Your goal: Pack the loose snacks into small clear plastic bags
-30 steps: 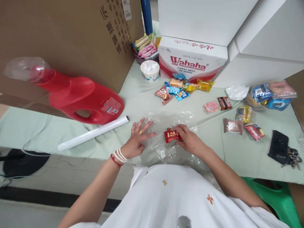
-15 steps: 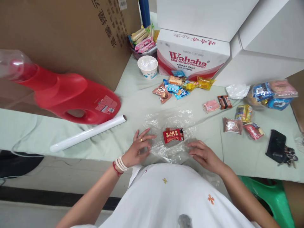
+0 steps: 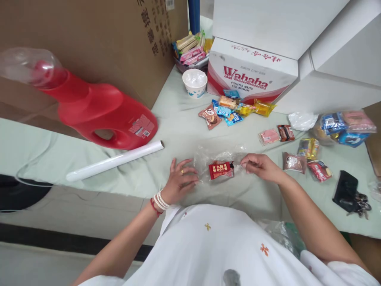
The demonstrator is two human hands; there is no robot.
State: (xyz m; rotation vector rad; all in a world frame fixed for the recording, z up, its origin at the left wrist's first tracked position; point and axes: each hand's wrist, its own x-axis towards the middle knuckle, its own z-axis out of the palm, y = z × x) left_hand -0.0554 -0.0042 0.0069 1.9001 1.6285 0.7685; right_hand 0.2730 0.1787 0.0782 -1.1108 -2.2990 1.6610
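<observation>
A small red snack packet [image 3: 220,170] lies on a clear plastic sheet [image 3: 208,157] on the pale green tablecloth. The near part of the sheet is folded up over the packet. My left hand [image 3: 181,179] pinches the sheet's left edge, fingers curled on the film. My right hand [image 3: 259,166] pinches the film just right of the packet, fingertips pressed together. A bead bracelet and red string circle my left wrist.
A red detergent jug [image 3: 101,111] lies on its side at the left, a white paper roll [image 3: 114,160] beside it. Several snack packets [image 3: 229,108] sit near a Wahaha carton [image 3: 251,75]. A paper cup [image 3: 195,82], more snacks [image 3: 309,153] and keys [image 3: 349,190] lie around.
My right hand let go of the red packet, went to the sheet's near edge, then lifted the film over the packet. My left hand curled onto the sheet's left edge.
</observation>
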